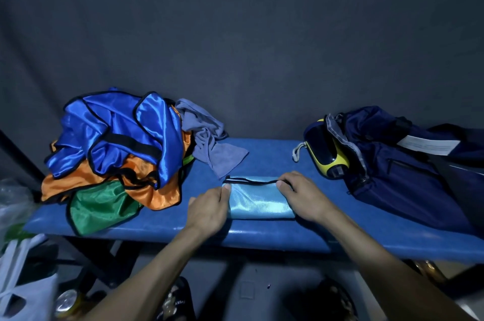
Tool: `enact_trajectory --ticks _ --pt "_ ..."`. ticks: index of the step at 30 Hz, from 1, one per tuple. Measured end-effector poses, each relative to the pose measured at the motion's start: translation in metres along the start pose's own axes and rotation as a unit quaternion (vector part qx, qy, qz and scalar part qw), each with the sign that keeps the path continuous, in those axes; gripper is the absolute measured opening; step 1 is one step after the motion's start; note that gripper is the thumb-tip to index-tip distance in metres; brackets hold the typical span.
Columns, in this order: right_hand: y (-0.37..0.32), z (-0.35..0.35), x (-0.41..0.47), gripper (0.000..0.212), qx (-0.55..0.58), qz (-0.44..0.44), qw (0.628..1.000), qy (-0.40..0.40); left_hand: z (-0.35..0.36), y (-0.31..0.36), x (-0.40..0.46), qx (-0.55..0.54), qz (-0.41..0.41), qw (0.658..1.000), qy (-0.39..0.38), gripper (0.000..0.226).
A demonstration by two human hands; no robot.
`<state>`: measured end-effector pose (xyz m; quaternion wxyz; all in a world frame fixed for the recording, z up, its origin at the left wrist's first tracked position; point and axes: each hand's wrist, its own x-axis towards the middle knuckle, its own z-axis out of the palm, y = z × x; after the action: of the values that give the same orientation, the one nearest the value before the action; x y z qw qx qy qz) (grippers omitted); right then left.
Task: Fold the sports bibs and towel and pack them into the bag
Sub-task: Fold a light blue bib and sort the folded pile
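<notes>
My left hand (209, 205) and right hand (301, 196) pinch the ends of the folded, shiny light-blue satin bib (258, 199) on the blue padded bench (275, 237); I judge this slippery cloth may unfold when lifted toward the navy fabric bag (408, 171).

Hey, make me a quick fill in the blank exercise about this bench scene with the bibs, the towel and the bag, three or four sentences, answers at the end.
1. Both hands, left hand and right hand, hold a folded bib coloured light ____.
2. The grey towel lies just ____ of the bib pile.
3. The navy bag sits at the ____ end of the bench.
4. The top bib of the pile is ____.

Missing words: blue; right; right; blue
</notes>
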<state>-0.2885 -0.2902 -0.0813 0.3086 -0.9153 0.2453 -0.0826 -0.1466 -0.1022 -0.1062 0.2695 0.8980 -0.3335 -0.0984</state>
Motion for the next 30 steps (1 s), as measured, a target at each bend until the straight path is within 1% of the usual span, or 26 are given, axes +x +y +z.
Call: enact_trajectory --ticks 2,6,9,11,13,15,17,18,21,24,27,30 --pt "0.0 0.002 0.005 0.021 0.012 0.005 1.0 0.024 0.002 0.002 -0.002 0.005 0.005 0.999 0.036 0.05" --pt "-0.003 0.011 0.016 0.021 0.048 0.004 0.993 0.104 0.008 0.003 0.001 0.039 0.001 0.995 0.093 0.049" --pt "0.001 0.022 0.024 0.021 0.008 0.001 0.994 0.108 0.007 0.002 0.006 0.071 -0.013 0.992 0.1 0.052" --pt "0.006 0.027 0.028 0.022 -0.002 0.008 0.995 0.1 0.002 0.0 0.012 0.083 -0.02 0.993 0.085 0.05" --pt "0.01 0.029 0.032 0.024 -0.001 0.007 0.995 0.099 -0.006 -0.002 0.018 0.075 -0.012 0.995 0.068 0.038" --pt "0.013 0.032 0.035 0.024 0.002 0.0 0.995 0.103 -0.014 -0.007 0.025 0.051 0.028 0.996 0.06 0.023" --pt "0.014 0.035 0.036 0.023 0.004 -0.004 0.994 0.113 -0.021 -0.013 0.032 0.02 0.064 0.996 0.063 0.014" --pt "0.015 0.038 0.036 0.022 0.003 -0.006 0.993 0.122 -0.023 -0.016 0.035 0.002 0.068 0.996 0.064 0.012" --pt "0.017 0.044 0.033 0.021 0.0 -0.019 0.989 0.149 -0.023 -0.023 0.043 -0.019 0.052 0.997 0.062 0.017" --pt "0.019 0.048 0.033 0.02 -0.003 -0.031 0.987 0.16 -0.02 -0.025 0.05 -0.038 0.032 0.997 0.051 0.015" --pt "0.02 0.048 0.033 0.017 0.025 -0.038 0.986 0.163 -0.02 -0.022 0.059 -0.106 -0.001 0.994 -0.011 0.026" --pt "0.021 0.045 0.033 0.01 0.116 -0.027 0.976 0.18 -0.026 -0.018 0.071 -0.207 -0.044 0.974 -0.075 0.025"
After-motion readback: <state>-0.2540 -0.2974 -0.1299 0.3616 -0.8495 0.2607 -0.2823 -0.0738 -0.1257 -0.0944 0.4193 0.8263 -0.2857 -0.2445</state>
